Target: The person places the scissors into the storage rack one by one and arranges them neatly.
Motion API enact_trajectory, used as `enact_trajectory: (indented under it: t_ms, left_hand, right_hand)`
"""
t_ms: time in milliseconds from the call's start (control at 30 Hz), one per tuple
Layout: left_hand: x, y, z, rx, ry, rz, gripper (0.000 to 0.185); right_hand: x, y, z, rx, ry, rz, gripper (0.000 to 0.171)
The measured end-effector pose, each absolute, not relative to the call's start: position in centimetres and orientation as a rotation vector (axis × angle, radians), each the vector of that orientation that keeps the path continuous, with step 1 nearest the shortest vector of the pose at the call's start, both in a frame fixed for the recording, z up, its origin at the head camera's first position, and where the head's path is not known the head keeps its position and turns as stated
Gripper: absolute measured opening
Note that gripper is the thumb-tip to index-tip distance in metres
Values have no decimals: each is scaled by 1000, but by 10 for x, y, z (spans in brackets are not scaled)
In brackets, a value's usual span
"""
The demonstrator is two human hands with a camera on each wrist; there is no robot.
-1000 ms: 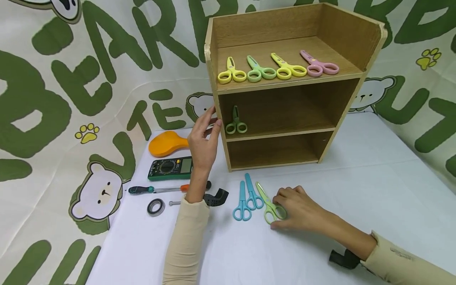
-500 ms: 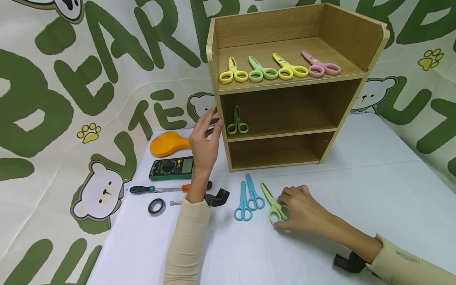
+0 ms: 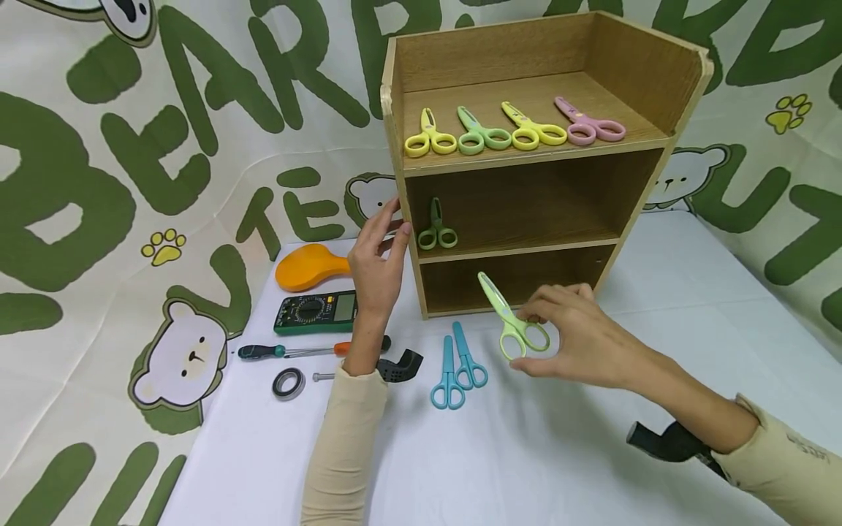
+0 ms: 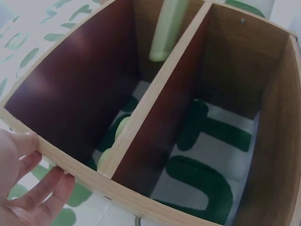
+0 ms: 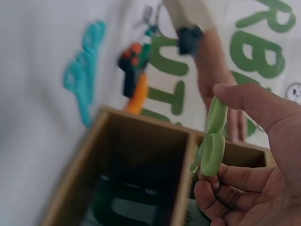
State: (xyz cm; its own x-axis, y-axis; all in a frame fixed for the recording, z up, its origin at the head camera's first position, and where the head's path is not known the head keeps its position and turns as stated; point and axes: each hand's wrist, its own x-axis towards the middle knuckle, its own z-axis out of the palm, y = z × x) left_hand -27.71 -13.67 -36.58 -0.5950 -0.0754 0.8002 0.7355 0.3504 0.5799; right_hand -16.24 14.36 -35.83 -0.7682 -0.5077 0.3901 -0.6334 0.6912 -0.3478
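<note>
My right hand (image 3: pixel 582 332) pinches light green scissors (image 3: pixel 505 313) by the handle loops, between thumb and fingers. They are raised off the table, blades pointing up toward the wooden shelf unit (image 3: pixel 526 250); the right wrist view shows their loops (image 5: pixel 217 115) edge-on. My left hand (image 3: pixel 378 267) touches the unit's left side, thumb on the front edge and fingers along the outside. Green scissors (image 3: pixel 436 213) stand at the left of the middle compartment. On the top shelf lie yellow scissors (image 3: pixel 429 135), green scissors (image 3: pixel 483 134), more yellow scissors (image 3: pixel 534 130) and pink scissors (image 3: pixel 585 124).
Two blue scissors, one pair (image 3: pixel 448 369) beside the other (image 3: pixel 465 354), lie before the unit. Left of it are an orange paddle-shaped thing (image 3: pixel 305 267), a multimeter (image 3: pixel 312 313), a screwdriver (image 3: pixel 259 352), a tape roll (image 3: pixel 277 384) and a bolt (image 3: pixel 322 377).
My right hand has lifted the light green scissors off the table, up toward the lower compartment. The left hand stays at the unit's side.
</note>
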Motion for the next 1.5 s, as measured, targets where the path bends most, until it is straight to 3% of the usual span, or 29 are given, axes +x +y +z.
enact_trajectory:
  t_ms: [333,567,767,1133,1500]
  left_hand:
    - [-279,-134,-367,-576,-1801,-1323,40]
    - [-277,-135,-366,-564,-1822,-1332,41]
    - [-277,-135,-366,-567,-1823,-1342,41]
    - [-253,-126,-340,-573,-1828,-1332,38]
    - [-252,-124,-341,-564,-1822,-1316,38]
  right_hand:
    - [-229,130,-306,873,-2628,642,52]
    - [-278,116,-299,751,-2788,672,54]
    - [-299,107,-303,632,-2934,688,51]
    - [-301,106,-308,687,-2946,630,54]
    - [-241,123,-331,978,-2509,611,35]
